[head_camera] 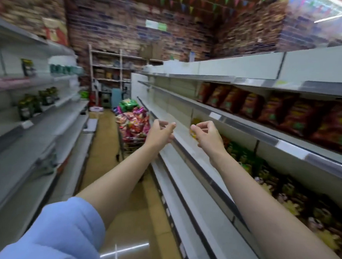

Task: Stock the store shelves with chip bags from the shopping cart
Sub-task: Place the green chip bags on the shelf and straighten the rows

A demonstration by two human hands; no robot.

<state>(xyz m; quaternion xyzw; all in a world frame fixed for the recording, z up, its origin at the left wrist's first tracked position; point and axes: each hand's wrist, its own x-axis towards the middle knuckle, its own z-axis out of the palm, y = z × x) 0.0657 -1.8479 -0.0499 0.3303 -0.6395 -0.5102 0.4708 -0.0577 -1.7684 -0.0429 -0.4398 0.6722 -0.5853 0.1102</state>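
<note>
Chip bags (133, 123), pink, red and green, are heaped in the wire shopping cart (133, 142) down the aisle. Both arms reach toward it: the left hand (160, 133) and right hand (207, 134) hold nothing, fingers loosely curled in the air. On the right, white metal shelves (246, 125) carry red chip bags (283, 112) above and blurred yellow-green packets below. Sparser shelves (46, 121) line the left, over a glossy tan floor (124, 226). A brick-pattern wall (132, 27) with pennant bunting closes the aisle.
</note>
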